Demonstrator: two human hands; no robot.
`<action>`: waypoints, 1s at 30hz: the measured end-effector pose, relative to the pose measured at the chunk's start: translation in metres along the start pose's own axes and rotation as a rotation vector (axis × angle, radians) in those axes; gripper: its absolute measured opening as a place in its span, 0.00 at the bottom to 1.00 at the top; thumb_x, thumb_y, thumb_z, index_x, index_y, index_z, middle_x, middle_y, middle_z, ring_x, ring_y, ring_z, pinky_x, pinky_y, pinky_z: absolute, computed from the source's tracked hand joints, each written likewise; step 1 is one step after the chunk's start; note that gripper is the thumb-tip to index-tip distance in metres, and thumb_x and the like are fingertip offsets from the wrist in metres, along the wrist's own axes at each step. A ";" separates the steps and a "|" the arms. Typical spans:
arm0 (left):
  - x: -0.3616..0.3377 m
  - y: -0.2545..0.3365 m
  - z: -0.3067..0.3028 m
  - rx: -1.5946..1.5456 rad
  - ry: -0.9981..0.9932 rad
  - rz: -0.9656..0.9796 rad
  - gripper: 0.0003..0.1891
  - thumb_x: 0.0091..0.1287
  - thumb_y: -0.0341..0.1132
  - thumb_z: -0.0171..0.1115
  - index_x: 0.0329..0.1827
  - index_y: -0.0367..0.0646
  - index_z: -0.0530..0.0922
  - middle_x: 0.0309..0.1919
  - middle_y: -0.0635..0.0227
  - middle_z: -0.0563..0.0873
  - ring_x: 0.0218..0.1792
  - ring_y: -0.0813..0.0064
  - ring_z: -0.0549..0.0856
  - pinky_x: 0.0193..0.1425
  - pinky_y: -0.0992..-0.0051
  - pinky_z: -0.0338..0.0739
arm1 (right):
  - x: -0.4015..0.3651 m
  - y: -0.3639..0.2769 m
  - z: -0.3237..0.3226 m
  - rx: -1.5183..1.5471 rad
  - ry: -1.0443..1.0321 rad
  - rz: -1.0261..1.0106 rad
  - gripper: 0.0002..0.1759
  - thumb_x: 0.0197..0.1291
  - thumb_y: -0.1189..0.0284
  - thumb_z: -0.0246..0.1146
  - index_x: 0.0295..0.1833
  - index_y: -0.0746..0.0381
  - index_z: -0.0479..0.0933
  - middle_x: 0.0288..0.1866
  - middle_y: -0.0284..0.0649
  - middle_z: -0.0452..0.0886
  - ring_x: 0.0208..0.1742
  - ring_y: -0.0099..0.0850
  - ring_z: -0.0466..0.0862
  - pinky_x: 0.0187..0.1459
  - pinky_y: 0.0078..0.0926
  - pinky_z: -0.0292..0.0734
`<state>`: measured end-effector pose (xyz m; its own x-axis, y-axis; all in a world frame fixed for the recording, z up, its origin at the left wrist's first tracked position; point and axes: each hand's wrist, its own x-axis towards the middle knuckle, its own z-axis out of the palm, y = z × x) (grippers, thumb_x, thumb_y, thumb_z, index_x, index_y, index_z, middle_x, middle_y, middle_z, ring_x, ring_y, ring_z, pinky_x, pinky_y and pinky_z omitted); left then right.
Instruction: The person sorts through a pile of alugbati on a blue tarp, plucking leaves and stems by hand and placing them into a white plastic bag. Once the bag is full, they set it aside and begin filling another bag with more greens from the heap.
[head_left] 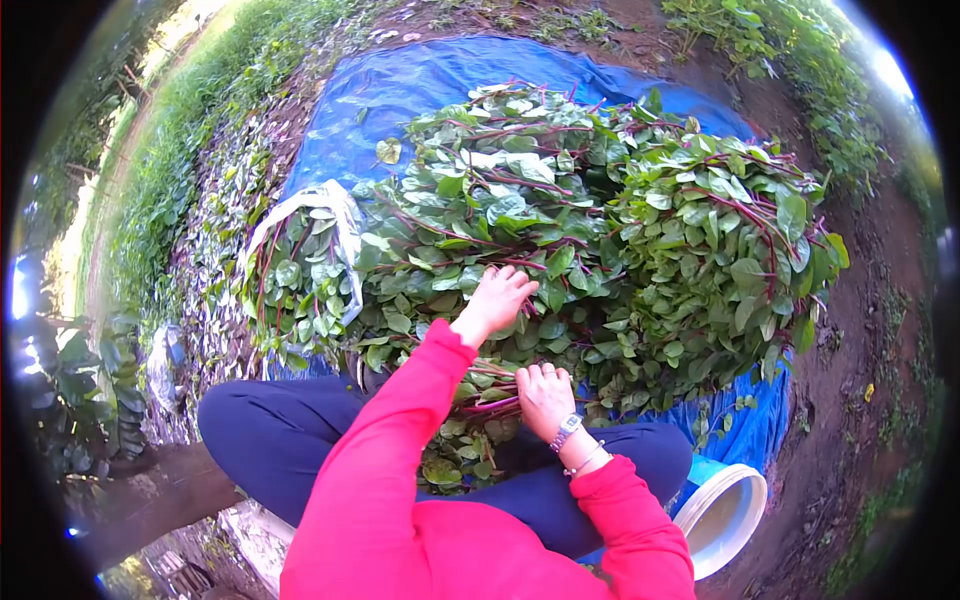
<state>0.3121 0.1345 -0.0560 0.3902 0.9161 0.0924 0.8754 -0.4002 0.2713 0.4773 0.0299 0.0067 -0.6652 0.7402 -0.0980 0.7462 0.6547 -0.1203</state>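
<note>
My right hand (546,398), with a watch and a bangle at its wrist, is closed round a bunch of purple-stemmed Malabar spinach (490,405) above my lap. The cut stems point left out of the fist. Farther forward, my left hand (497,303) reaches onto the large leafy heap (530,215), its fingers bent round a reddish stem at the heap's near edge. Leaves partly cover those fingertips. To the right rises another thick pile of the same greens (700,250), stems lying across its top.
A blue tarp (400,90) lies under the heaps. At left stands a white plastic bag (340,205) full of greens. A white bucket (728,520) lies tipped beside my right knee. Bare soil (850,400) borders the right, grass (160,200) the left.
</note>
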 end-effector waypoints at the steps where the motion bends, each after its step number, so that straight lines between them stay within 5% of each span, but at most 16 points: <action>1: 0.006 -0.006 0.007 0.139 0.007 0.014 0.14 0.56 0.34 0.55 0.47 0.53 0.77 0.41 0.70 0.76 0.52 0.67 0.73 0.56 0.53 0.66 | 0.001 -0.001 0.001 0.010 0.014 -0.016 0.08 0.50 0.72 0.55 0.38 0.57 0.70 0.33 0.38 0.74 0.40 0.34 0.75 0.41 0.36 0.68; 7: 0.010 -0.016 0.002 0.205 -0.218 0.041 0.11 0.55 0.35 0.56 0.41 0.51 0.77 0.40 0.68 0.77 0.52 0.66 0.75 0.63 0.54 0.63 | 0.001 -0.001 -0.005 0.042 0.036 0.029 0.11 0.48 0.72 0.56 0.40 0.58 0.72 0.34 0.38 0.74 0.41 0.34 0.75 0.43 0.37 0.67; 9: 0.004 -0.018 -0.015 0.105 -0.060 0.106 0.08 0.52 0.36 0.59 0.36 0.52 0.78 0.31 0.70 0.77 0.40 0.68 0.79 0.48 0.65 0.71 | 0.000 0.000 -0.004 0.001 -0.010 0.032 0.13 0.48 0.72 0.56 0.42 0.59 0.72 0.35 0.37 0.74 0.42 0.33 0.75 0.44 0.38 0.67; 13: -0.032 0.014 -0.051 0.110 0.185 0.146 0.11 0.49 0.37 0.62 0.37 0.54 0.78 0.27 0.70 0.74 0.35 0.69 0.78 0.36 0.69 0.70 | -0.001 -0.004 -0.009 -0.024 -0.030 0.065 0.14 0.48 0.71 0.57 0.43 0.60 0.72 0.38 0.38 0.74 0.45 0.33 0.74 0.46 0.39 0.67; 18: -0.084 0.045 -0.037 -0.350 -0.028 -0.135 0.13 0.51 0.31 0.61 0.41 0.43 0.76 0.33 0.58 0.76 0.38 0.57 0.77 0.43 0.63 0.71 | 0.001 -0.004 -0.009 -0.066 0.341 -0.009 0.13 0.50 0.70 0.56 0.43 0.59 0.72 0.51 0.40 0.73 0.59 0.37 0.69 0.59 0.47 0.59; 22: -0.091 0.047 -0.032 -0.609 -0.187 -0.213 0.14 0.53 0.31 0.56 0.42 0.38 0.74 0.38 0.52 0.77 0.45 0.52 0.76 0.51 0.62 0.71 | -0.002 -0.001 0.003 -0.045 0.289 -0.047 0.13 0.51 0.70 0.54 0.44 0.59 0.72 0.55 0.40 0.71 0.63 0.39 0.67 0.62 0.50 0.54; 25: -0.084 0.046 -0.046 -0.711 -0.358 -0.149 0.16 0.54 0.33 0.55 0.45 0.36 0.74 0.40 0.53 0.78 0.46 0.54 0.76 0.53 0.64 0.71 | -0.003 0.003 0.000 -0.002 0.266 -0.122 0.12 0.52 0.70 0.53 0.43 0.59 0.72 0.51 0.41 0.73 0.57 0.38 0.71 0.61 0.49 0.57; 27: -0.075 0.032 -0.056 -0.834 -0.661 -0.180 0.20 0.58 0.37 0.54 0.52 0.36 0.74 0.49 0.55 0.79 0.51 0.62 0.78 0.57 0.68 0.70 | -0.002 0.003 -0.001 0.047 0.130 -0.126 0.10 0.52 0.70 0.53 0.40 0.59 0.72 0.44 0.42 0.73 0.50 0.37 0.74 0.58 0.47 0.60; 29: -0.059 0.002 -0.040 -1.043 -0.765 -0.144 0.19 0.55 0.39 0.54 0.49 0.44 0.78 0.44 0.57 0.82 0.45 0.65 0.82 0.51 0.70 0.74 | -0.001 0.004 0.001 0.035 0.208 -0.155 0.08 0.52 0.71 0.53 0.38 0.59 0.71 0.37 0.42 0.73 0.42 0.36 0.74 0.55 0.43 0.64; 30: -0.045 -0.002 -0.042 -1.057 -0.600 -0.301 0.16 0.56 0.39 0.54 0.44 0.45 0.80 0.40 0.58 0.83 0.42 0.66 0.82 0.49 0.69 0.76 | -0.002 0.002 -0.003 0.079 0.123 -0.136 0.11 0.49 0.72 0.55 0.40 0.60 0.71 0.39 0.43 0.73 0.44 0.38 0.74 0.56 0.43 0.64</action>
<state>0.2809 0.0946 -0.0202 0.5262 0.7006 -0.4820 0.4033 0.2934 0.8668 0.4807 0.0301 0.0096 -0.7483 0.6619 0.0452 0.6420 0.7396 -0.2023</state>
